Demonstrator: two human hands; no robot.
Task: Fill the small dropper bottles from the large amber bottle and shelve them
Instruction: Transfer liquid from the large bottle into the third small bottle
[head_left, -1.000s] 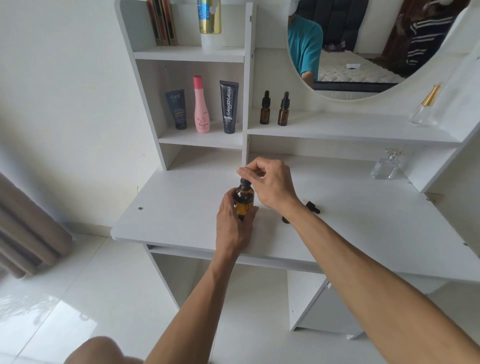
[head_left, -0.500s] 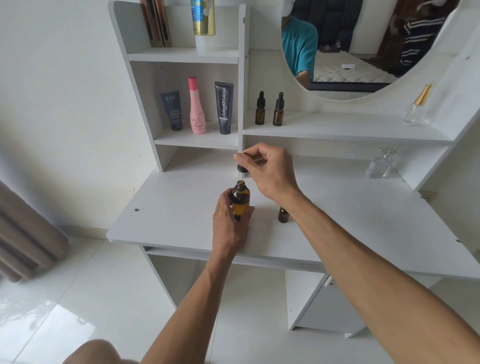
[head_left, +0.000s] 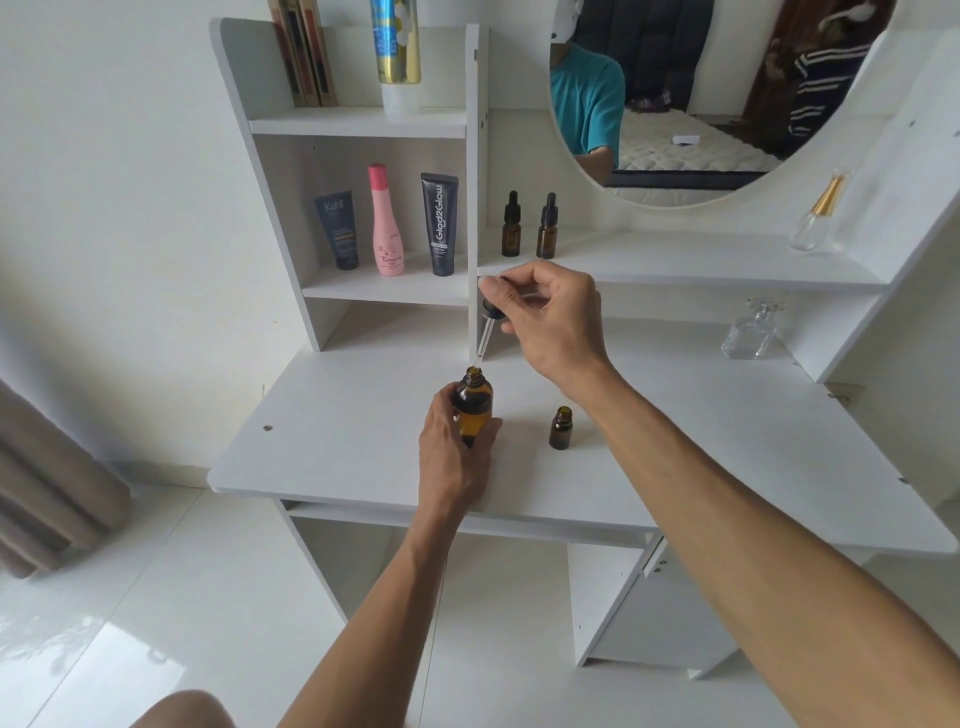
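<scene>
The large amber bottle (head_left: 474, 405) stands open on the white desk (head_left: 363, 447), and my left hand (head_left: 453, 457) grips its body. My right hand (head_left: 545, 317) pinches the black cap of the dropper (head_left: 488, 327), whose glass pipette hangs with its tip just above the bottle's mouth. A small amber bottle (head_left: 561, 428) stands uncapped on the desk to the right of the large one. Two capped small dropper bottles (head_left: 530, 226) stand side by side on the shelf under the mirror.
Three cosmetic tubes and bottles (head_left: 387, 223) fill the left shelf compartment. A round mirror (head_left: 701, 104) hangs above the right shelf. A clear glass perfume bottle (head_left: 750, 332) stands at the desk's back right, another (head_left: 815, 218) on the shelf above it.
My right hand has lifted the dropper out of the large amber bottle, so the pipette now hangs clear above its mouth. The small uncapped bottle has come into view beside my arm.
</scene>
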